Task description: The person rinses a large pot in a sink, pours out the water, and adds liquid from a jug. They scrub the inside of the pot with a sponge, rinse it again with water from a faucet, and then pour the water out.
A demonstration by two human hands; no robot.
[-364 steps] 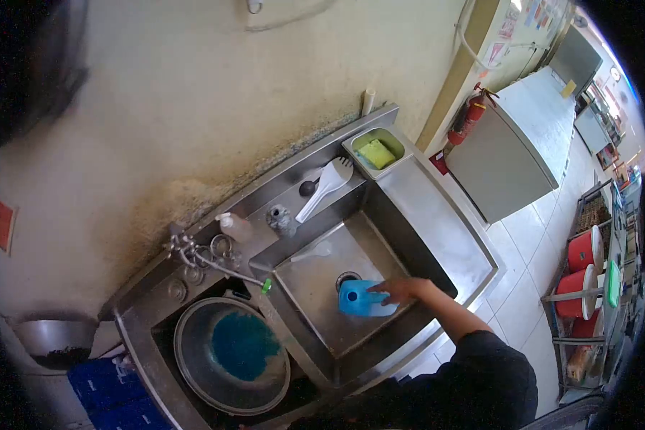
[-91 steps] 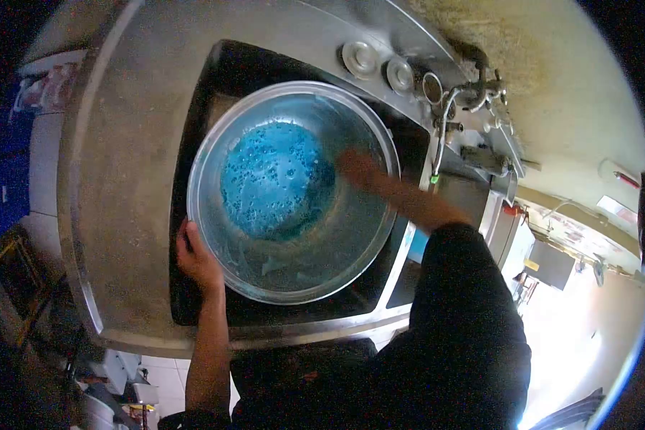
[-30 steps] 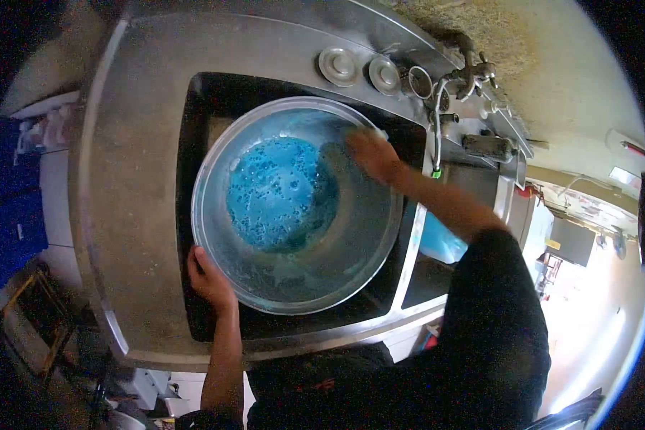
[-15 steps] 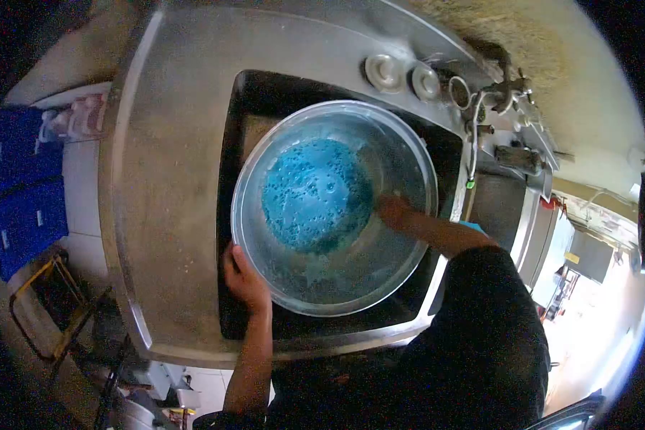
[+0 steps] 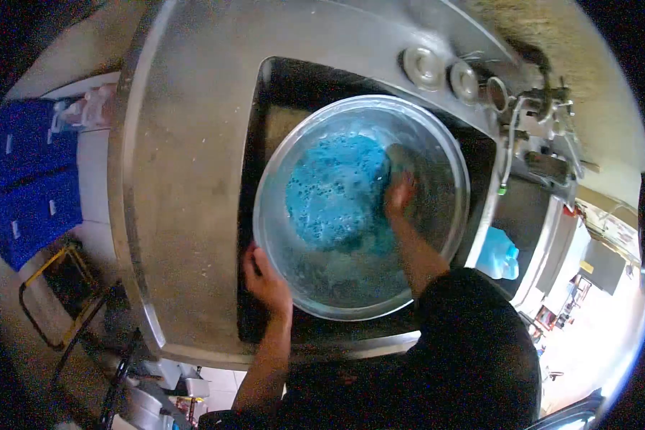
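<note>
Left hand (image 5: pixel 269 284) grasps basin (image 5: pixel 337 290) at its rim, presumably for steadiness; right hand (image 5: pixel 400 195) is inside basin with liquid (image 5: pixel 330 193), grip unclear.

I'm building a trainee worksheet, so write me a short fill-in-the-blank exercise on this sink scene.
The bubbly liquid in the basin is ____.
The right hand is ____ the basin, while the left hand is at its rim.
The right sleeve is ____.
Missing words: blue; inside; black.

basin (image 5: pixel 344 290) in left sink bay (image 5: pixel 294 77) | liquid (image 5: pixel 330 193) in basin | jug (image 5: pixel 498 254) in right bay (image 5: pixel 521 215) | boxes (image 5: pixel 36 204) left of counter (image 5: pixel 193 179)
</note>
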